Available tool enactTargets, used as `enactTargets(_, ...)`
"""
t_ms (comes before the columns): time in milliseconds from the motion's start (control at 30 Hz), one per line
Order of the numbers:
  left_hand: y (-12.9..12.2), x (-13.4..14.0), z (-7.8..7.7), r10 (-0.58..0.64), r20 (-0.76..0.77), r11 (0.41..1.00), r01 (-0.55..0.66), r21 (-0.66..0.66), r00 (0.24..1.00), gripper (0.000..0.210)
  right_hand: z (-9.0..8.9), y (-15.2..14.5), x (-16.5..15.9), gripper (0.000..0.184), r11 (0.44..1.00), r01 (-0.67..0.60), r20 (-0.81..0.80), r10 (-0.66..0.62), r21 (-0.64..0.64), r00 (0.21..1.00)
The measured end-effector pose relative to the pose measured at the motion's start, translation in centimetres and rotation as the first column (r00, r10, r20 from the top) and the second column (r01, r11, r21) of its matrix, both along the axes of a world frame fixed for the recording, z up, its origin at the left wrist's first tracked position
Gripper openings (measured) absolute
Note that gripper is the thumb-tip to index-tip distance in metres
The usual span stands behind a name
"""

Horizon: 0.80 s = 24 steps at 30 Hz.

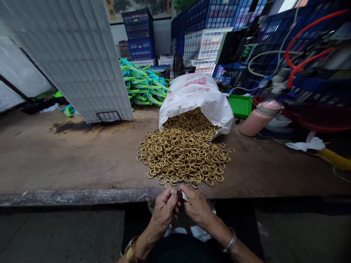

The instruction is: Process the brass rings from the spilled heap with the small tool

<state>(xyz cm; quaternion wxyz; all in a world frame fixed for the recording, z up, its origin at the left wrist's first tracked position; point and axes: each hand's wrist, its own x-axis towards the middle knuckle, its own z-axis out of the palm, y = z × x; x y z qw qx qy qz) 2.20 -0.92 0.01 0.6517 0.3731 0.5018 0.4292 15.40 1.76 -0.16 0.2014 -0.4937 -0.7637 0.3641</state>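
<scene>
Just in front of the table's near edge, my left hand (165, 207) and my right hand (197, 205) meet with fingers closed. Between them is a small dark thing (179, 194), too small to name. A pale flat piece (184, 197) shows under my right fingers; its kind is unclear. What my left fingertips pinch is mostly hidden. Right beyond my hands lies a heap of gold-coloured rings (186, 157) on the table. The heap spills from the mouth of a white woven sack (192, 93) with red printing, lying on its side.
A tall white ribbed panel (101, 65) stands on the brown table (68, 160) at the left. Behind it are green and blue pieces (145, 86). To the right are a green tray (240, 106), a pink bottle (259, 118) and red hoses (304, 36). Crates (204, 44) stack up behind.
</scene>
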Motion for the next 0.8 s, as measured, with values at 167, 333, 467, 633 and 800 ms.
enactTargets(167,-0.2,-0.3,-0.3,-0.007,-0.061,0.990,0.016,0.142,0.998,0.035,0.0,0.1,0.0,0.024,0.999,-0.047,0.053,0.047,0.005,0.997)
enactTargets(333,-1.4,-0.5,1.3,-0.097,-0.098,0.965,0.118,0.236,0.990,0.034,-0.1,0.0,0.6,0.016,1.000,-0.017,0.111,0.019,-0.026,0.994)
enactTargets(467,-2.3,-0.2,2.2,-0.214,0.131,0.971,0.197,0.134,0.968,0.033,-0.1,-0.1,0.7,0.018,1.000,0.019,0.172,-0.016,-0.017,0.985)
enactTargets(633,-2.1,-0.4,0.9,-0.025,0.460,0.991,0.082,-0.105,0.887,0.032,-0.4,1.1,0.0,0.028,0.980,0.127,0.221,-0.159,0.152,0.962)
enactTargets(800,-1.9,-1.4,0.0,0.100,0.516,0.982,-0.002,-0.187,0.851,0.020,-1.0,1.9,-1.4,0.036,0.976,0.063,0.325,-0.130,0.208,0.937)
